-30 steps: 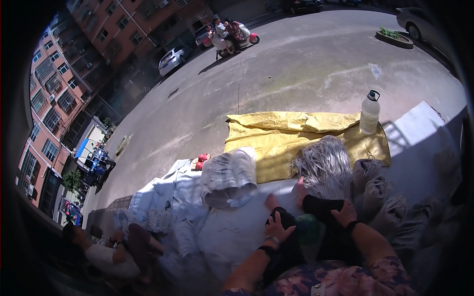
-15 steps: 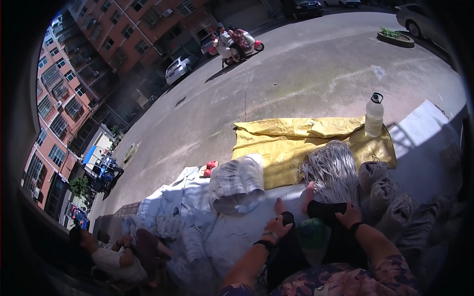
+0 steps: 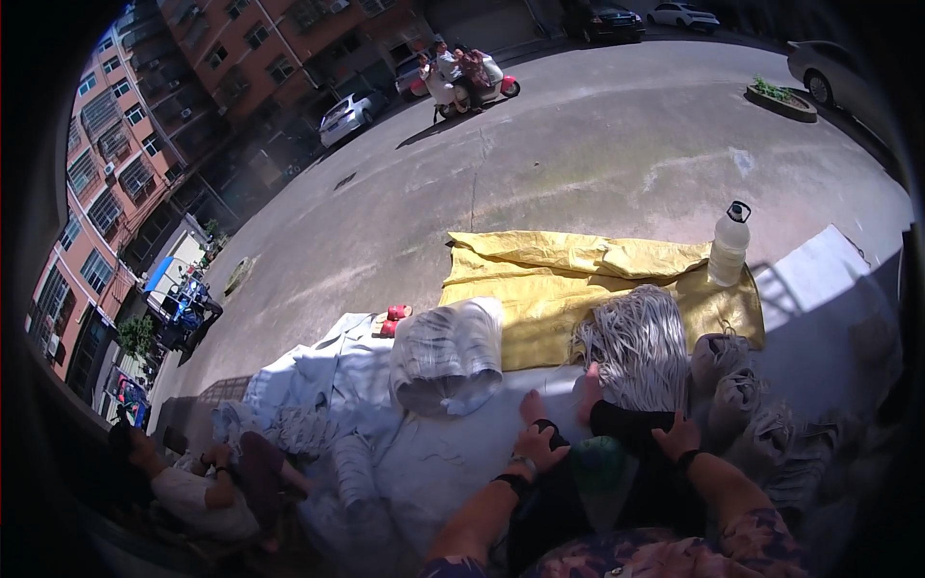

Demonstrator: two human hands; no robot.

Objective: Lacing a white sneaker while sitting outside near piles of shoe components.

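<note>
Both my hands are at my black trouser legs, below my bent knees. My left hand (image 3: 540, 449) wraps its fingers round the left trouser leg (image 3: 553, 431), and a band circles that wrist. Fingers and thumb of my right hand (image 3: 678, 439) close on the right trouser leg (image 3: 626, 421). My bare feet (image 3: 532, 407) rest on a white sheet. Between my legs lies a dim green round patch (image 3: 599, 466), its kind unclear. Just beyond my feet, a heap of thin off-white strips (image 3: 636, 337) overlaps a yellow woven sack (image 3: 540, 299).
A plastic-wrapped white bundle (image 3: 448, 352) stands left of my feet, with red shoes (image 3: 393, 320) behind it. Rolled strip bundles (image 3: 737, 395) line the right. A large bottle (image 3: 730, 246) stands on the sack. Another person (image 3: 207, 491) sits at left. People ride a scooter (image 3: 467, 87) on the pavement.
The view has shifted slightly, so most things on the ground sit a little further left. My hands stay at the trouser legs.
</note>
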